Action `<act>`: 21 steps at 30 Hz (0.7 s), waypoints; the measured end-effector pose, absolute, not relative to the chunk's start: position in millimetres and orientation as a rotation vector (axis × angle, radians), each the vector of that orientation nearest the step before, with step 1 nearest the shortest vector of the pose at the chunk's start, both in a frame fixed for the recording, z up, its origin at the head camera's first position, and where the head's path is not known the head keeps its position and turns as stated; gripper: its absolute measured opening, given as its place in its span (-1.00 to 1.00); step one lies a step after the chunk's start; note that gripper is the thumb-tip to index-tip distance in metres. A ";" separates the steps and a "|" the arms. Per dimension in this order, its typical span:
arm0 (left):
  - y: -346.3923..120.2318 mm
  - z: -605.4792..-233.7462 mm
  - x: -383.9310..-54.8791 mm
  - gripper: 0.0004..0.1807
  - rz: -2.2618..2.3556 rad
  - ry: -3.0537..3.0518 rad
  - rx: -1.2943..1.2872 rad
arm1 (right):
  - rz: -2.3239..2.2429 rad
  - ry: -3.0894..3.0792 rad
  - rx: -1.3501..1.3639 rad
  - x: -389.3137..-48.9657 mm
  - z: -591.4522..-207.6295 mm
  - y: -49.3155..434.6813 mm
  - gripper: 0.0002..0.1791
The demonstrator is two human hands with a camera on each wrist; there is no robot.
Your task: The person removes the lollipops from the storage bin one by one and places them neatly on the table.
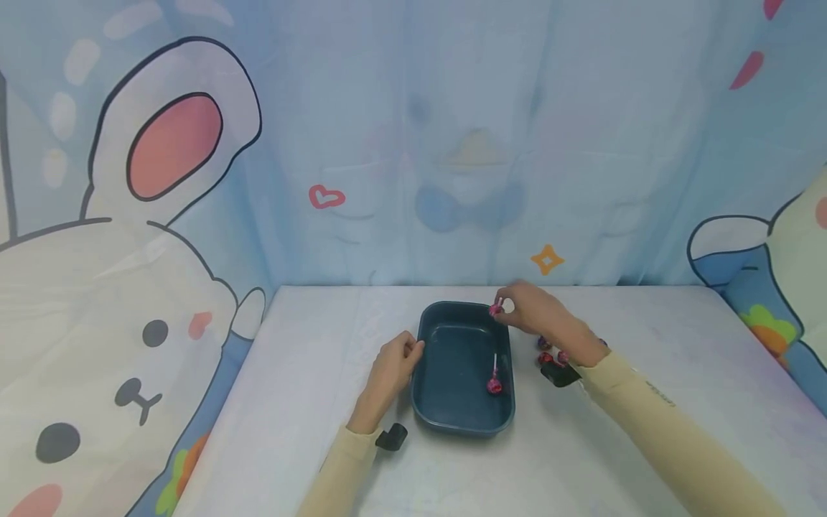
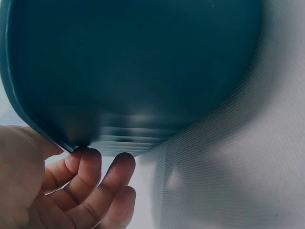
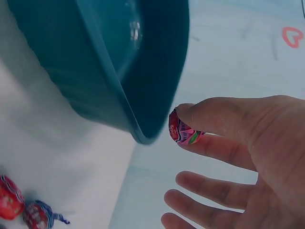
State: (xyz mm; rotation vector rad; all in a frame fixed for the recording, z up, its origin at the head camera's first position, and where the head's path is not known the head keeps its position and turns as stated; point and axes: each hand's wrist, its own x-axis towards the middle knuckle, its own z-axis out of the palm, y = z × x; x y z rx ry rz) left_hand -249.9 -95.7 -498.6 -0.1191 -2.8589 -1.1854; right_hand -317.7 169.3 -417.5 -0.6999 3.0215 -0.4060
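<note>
A dark teal plastic basin (image 1: pixel 461 424) stands on the table. My left hand (image 1: pixel 391 365) pinches its left rim, thumb on the inner side and fingertips under the edge in the left wrist view. My right hand (image 1: pixel 531 309) is at the far right corner of the basin, pinching a lollipop (image 3: pixel 181 128) with a pink and red wrapper between thumb and index finger; the other fingers are spread. In the head view this lollipop overlaps the rim, its white stick pointing up. Another pink lollipop (image 1: pixel 494 385) lies inside the basin near the right wall, stick pointing away.
Several wrapped lollipops (image 1: pixel 545 357) lie on the white table (image 1: pixel 310 373) right of the basin, partly hidden by my right wrist and its black camera (image 1: pixel 559 374). A blue cartoon curtain (image 1: pixel 400 143) hangs behind the table's far edge.
</note>
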 end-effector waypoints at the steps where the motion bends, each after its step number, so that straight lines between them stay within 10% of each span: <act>1: -95.7 -498.7 -249.8 -0.72 -1.190 -2.855 -0.122 | -0.417 3.024 -0.692 -317.5 -415.8 171.4 -0.79; 21: -95.8 -499.4 -251.2 -0.72 -1.186 -2.859 -0.110 | -0.504 2.969 -0.377 -316.0 -416.0 248.9 -0.68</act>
